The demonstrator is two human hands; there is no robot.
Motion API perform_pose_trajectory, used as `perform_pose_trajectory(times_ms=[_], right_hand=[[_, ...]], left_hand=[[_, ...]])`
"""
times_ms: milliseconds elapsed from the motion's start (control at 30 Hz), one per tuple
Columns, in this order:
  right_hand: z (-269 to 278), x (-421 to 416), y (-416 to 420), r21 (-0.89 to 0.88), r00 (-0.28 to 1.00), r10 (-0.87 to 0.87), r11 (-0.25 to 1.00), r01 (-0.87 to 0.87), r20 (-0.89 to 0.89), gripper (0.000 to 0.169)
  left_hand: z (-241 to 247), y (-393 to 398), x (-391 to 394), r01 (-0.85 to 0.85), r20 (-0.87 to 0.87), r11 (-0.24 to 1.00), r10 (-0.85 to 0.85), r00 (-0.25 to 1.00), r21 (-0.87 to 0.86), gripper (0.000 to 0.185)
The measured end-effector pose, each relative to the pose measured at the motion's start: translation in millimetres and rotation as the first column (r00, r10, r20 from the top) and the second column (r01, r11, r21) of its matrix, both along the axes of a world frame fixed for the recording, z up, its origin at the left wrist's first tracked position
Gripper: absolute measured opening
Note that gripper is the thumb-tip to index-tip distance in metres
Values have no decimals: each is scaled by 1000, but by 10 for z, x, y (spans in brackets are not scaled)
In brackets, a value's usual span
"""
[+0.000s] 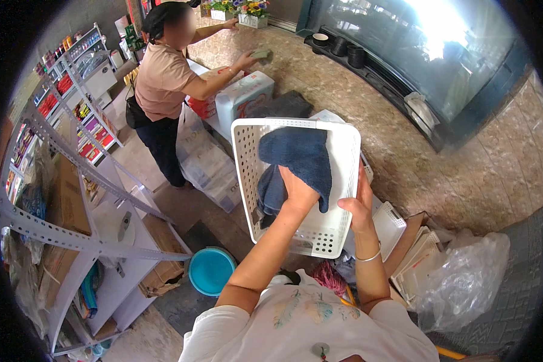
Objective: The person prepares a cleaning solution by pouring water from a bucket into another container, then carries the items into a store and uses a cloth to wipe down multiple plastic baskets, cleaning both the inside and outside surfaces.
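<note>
A white plastic basket (337,181) with perforated walls is tilted in front of my chest. My right hand (361,203) grips its right side wall, thumb over the rim. Inside the basket, my left hand (298,190) holds a dark blue cloth (298,147), which drapes over the fingers and hides them. More of the dark cloth bunches against the basket's left wall, below the hand.
Another person (172,77) stands at the far counter, holding a greenish cloth (260,54) near wrapped packages (244,95). To my left are a metal shelf rack (90,244) and a turquoise bucket (211,271). On my right sit white baskets (389,226) and clear plastic bags (466,276).
</note>
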State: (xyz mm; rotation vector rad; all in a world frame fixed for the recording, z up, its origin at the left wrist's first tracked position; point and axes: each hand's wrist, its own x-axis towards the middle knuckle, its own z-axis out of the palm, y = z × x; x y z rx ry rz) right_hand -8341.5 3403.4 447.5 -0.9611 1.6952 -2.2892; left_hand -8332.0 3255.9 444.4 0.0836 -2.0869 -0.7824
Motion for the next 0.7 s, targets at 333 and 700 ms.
perform_pose_trajectory(times_ms=[333,700], right_hand=[[5,26,8,-5,999,-8,1000,8,-45,94],[-29,27,18,-57,990,-42,997,50,135,91]], left_hand=[[-77,-6,-51,14,-79,1000,-14,997,9,37],[385,62,-23,241,-122,970,-243,962,-30,33]])
